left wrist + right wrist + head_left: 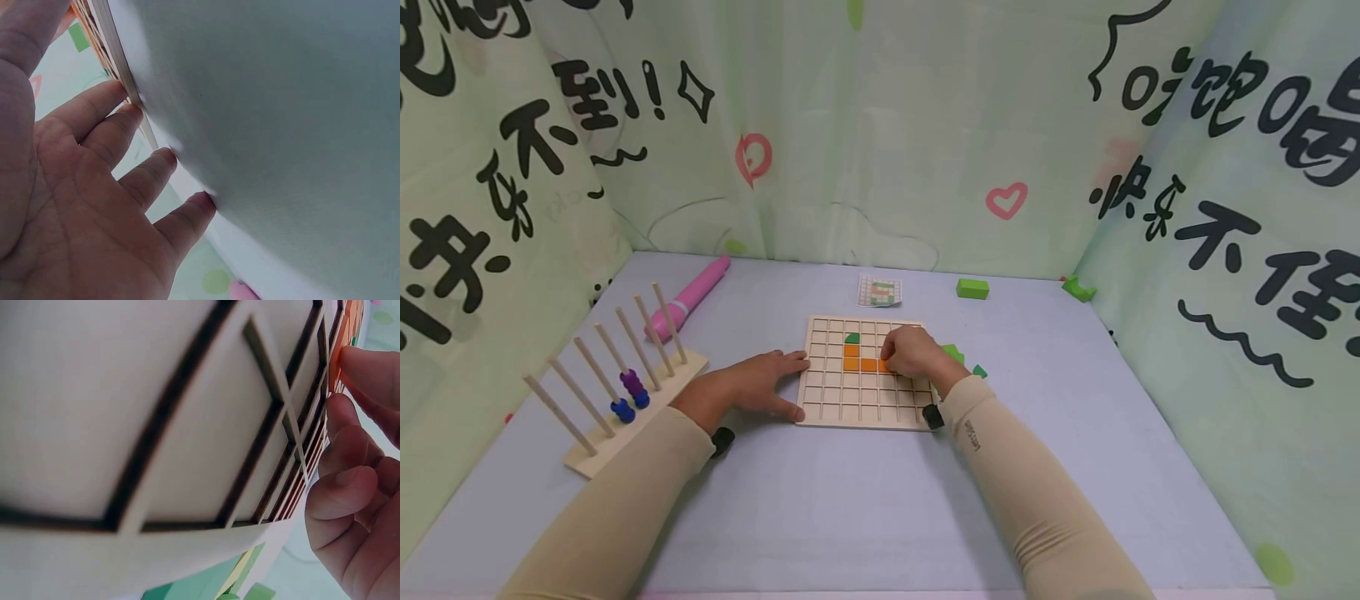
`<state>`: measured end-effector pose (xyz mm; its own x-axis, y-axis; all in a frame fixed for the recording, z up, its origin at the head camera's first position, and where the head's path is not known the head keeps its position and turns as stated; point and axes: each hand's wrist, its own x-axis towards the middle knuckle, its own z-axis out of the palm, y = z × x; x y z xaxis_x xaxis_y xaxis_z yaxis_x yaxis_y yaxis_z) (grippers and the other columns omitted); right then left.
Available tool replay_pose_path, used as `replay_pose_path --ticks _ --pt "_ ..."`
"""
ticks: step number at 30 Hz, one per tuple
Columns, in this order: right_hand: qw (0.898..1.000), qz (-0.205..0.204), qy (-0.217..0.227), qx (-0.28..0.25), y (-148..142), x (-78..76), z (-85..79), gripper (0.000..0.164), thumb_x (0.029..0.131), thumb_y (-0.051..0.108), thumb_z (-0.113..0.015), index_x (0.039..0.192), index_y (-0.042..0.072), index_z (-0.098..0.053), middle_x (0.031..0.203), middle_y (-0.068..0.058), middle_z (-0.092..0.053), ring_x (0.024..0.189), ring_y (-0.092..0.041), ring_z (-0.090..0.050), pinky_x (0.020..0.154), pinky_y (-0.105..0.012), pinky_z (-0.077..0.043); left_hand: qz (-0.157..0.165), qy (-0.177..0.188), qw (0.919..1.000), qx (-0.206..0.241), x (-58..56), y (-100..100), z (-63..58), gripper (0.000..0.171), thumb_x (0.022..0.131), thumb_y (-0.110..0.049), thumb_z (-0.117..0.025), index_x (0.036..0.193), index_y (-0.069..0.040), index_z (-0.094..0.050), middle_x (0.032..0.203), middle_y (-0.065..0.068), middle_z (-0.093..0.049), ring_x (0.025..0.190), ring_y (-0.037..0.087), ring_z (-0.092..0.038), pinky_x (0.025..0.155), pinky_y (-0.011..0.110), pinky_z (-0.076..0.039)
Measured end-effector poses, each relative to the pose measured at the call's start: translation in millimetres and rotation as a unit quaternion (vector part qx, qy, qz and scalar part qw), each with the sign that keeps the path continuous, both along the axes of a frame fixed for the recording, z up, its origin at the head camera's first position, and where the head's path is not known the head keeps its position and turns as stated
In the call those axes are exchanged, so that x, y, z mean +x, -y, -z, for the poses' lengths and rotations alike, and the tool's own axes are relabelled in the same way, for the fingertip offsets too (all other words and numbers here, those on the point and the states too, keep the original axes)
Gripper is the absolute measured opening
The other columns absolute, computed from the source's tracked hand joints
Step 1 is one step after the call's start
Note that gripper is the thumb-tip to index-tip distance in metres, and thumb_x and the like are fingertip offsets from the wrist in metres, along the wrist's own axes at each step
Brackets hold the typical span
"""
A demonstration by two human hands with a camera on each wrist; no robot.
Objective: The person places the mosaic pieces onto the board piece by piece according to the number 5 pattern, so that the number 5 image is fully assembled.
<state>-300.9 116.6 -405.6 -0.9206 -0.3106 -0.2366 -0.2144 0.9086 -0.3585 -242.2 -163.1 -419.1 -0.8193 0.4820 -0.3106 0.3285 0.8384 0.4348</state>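
A pale wooden grid board (835,402) lies flat on the table. Several orange square tiles (852,358) sit in its cells, with a green rounded tile (852,338) just above them. My right hand (913,350) is over the board's right half, pinching an orange tile (882,365) at the end of the orange row. In the right wrist view the thumb presses on the orange tile (336,359), and the other fingers curl close to the grid. My left hand (760,382) has its fingers spread, fingertips and thumb resting at the board's left edge.
Light green pieces (952,352) and a dark green piece (980,371) lie right of the board. Behind it are a patterned card (880,292), a green block (973,289) and a green curved piece (1078,289). At left stand a wooden peg rack (695,364) with beads and a pink tube (700,288).
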Motion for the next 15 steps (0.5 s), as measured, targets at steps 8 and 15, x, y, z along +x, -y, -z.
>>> replay_pose_path --ticks 8,15 --pt "1.0 -0.001 -0.005 -0.001 -4.4 0.2 1.3 0.006 0.097 0.01 -0.069 0.098 0.012 -0.075 0.094 -0.004 -0.069 0.091 -0.022 -0.057 0.086 -0.034 -0.049 -0.007 0.001 1.0 -0.004 -1.1 -0.4 1.1 0.097 0.084 -0.049 -0.084 0.162 -0.012 -0.038 0.172 0.007 -0.026 0.158 0.041 -0.021 0.126 0.057 -0.024" --pt "0.996 0.001 0.025 -0.086 -22.6 4.7 -4.7 0.012 0.097 0.013 -0.071 0.107 0.009 -0.074 0.106 -0.006 -0.069 0.098 -0.023 -0.058 0.09 -0.036 -0.051 -0.008 0.004 1.0 0.001 -0.1 -0.7 -1.4 0.097 0.085 -0.048 -0.084 0.162 -0.012 -0.037 0.173 0.007 -0.026 0.159 0.04 -0.021 0.127 0.057 -0.024"
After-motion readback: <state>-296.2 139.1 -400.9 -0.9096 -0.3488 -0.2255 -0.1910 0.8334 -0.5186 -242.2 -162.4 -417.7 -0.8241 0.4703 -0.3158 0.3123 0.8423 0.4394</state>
